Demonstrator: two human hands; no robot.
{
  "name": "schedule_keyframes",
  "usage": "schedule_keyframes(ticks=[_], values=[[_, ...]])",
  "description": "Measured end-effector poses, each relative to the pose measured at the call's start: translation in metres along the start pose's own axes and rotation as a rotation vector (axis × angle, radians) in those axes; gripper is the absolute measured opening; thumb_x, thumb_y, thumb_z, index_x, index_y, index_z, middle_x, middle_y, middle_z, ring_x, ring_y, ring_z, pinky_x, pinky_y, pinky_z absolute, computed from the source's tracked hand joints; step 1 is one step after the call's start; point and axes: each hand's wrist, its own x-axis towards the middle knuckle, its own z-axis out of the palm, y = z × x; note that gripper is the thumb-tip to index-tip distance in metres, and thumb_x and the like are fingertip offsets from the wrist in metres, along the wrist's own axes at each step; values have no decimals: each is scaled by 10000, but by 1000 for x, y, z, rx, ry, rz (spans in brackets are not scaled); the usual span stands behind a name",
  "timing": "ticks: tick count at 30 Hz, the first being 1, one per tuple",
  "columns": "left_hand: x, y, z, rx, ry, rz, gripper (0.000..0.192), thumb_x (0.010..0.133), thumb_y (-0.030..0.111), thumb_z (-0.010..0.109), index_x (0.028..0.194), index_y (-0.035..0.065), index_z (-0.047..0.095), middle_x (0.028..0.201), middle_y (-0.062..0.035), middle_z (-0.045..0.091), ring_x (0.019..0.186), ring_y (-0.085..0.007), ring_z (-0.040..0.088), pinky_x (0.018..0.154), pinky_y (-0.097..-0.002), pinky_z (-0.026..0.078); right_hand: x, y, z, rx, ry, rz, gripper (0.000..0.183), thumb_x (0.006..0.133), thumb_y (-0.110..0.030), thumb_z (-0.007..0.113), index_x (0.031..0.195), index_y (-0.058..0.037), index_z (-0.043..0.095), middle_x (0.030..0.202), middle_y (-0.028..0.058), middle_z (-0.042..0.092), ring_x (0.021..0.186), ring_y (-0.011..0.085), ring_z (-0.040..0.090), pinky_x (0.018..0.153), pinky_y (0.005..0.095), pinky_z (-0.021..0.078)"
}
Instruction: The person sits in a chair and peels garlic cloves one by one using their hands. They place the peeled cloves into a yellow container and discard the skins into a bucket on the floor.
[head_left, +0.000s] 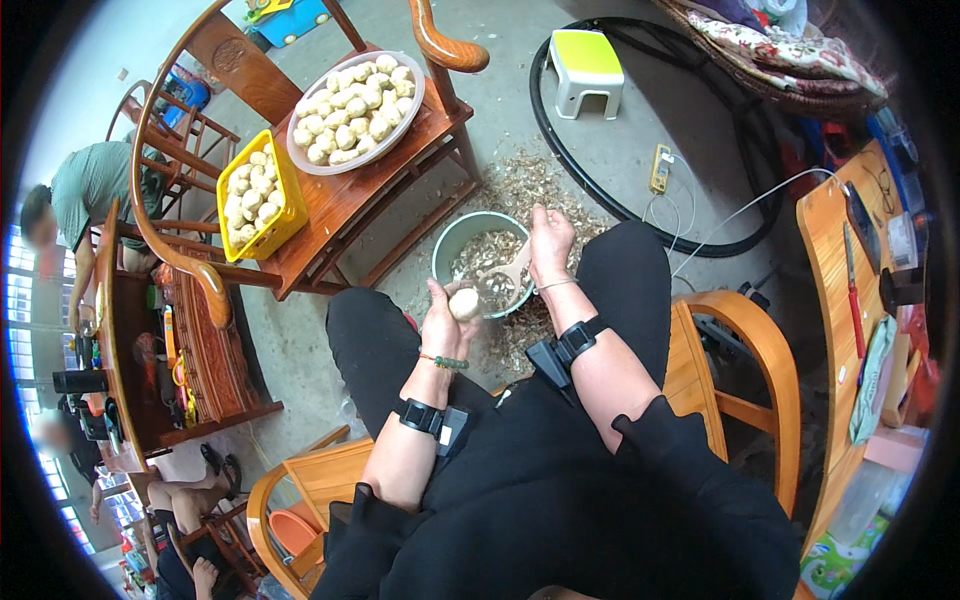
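Observation:
My left hand (444, 319) holds a round, pale peeled tuber (464, 304), its fingers curled around the far side. A beige Y-shaped hand tool that looks like a peeler (511, 270) is gripped in my right hand (551, 238), its forked end pointing left over a pale green bucket (442, 247). The tool and tuber are apart. Brown and whitish peelings (480, 251) lie inside the bucket, which stands on the floor between my knees. Beyond it, a wooden armchair (330, 225) bears a translucent basin (319, 166) and a yellow plastic basket (289, 232), both heaped with peeled tubers.
Peelings (525, 176) litter the floor around the bucket. A coiled black hose (541, 112) surrounds a white-and-green stool (589, 75) and a power strip (660, 169). At right, a red-handled knife (855, 300) lies on a wooden surface (821, 247). Two other people are at left, one bending (105, 184).

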Motion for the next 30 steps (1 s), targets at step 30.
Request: schedule_keyframes(ticks=[30], values=[[2, -9, -8, -22, -31, -380, 309, 943, 363, 314, 970, 106, 484, 722, -65, 485, 444, -140, 374, 333, -204, 233, -35, -2, 12, -11, -240, -54, 228, 849, -172, 608, 682, -21, 572, 588, -24, 532, 524, 48, 436, 482, 237, 360]])
